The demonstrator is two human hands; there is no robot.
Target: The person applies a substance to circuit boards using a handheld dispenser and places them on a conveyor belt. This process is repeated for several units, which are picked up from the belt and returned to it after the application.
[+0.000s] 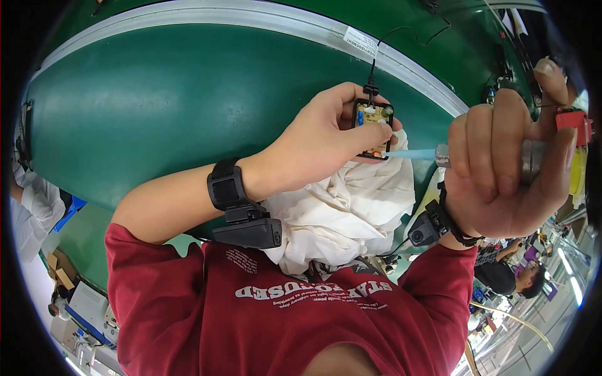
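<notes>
My left hand (pixel 323 138) is closed around a small black plastic case (pixel 355 119), with the thumb lying over its face. Inside the case shows a tan circuit board (pixel 374 117) with blue and other small components. A thin black cable runs from the far end of the case. My right hand (pixel 492 156) grips a dispensing tool (pixel 443 155) with a metal collar and a grey barrel. The tool's pale blue tapered nozzle (pixel 414 153) points left, its tip at the near right corner of the board. Whether the tip touches the board, I cannot tell.
Crumpled white cloth (pixel 345 213) lies beneath my hands. The green tabletop (pixel 157 94) ends at a pale metal rail (pixel 251 14), and the cable with a white label (pixel 360 41) crosses it. Red and yellow parts stand by my right fingers. Other people (pixel 508 279) are at the sides.
</notes>
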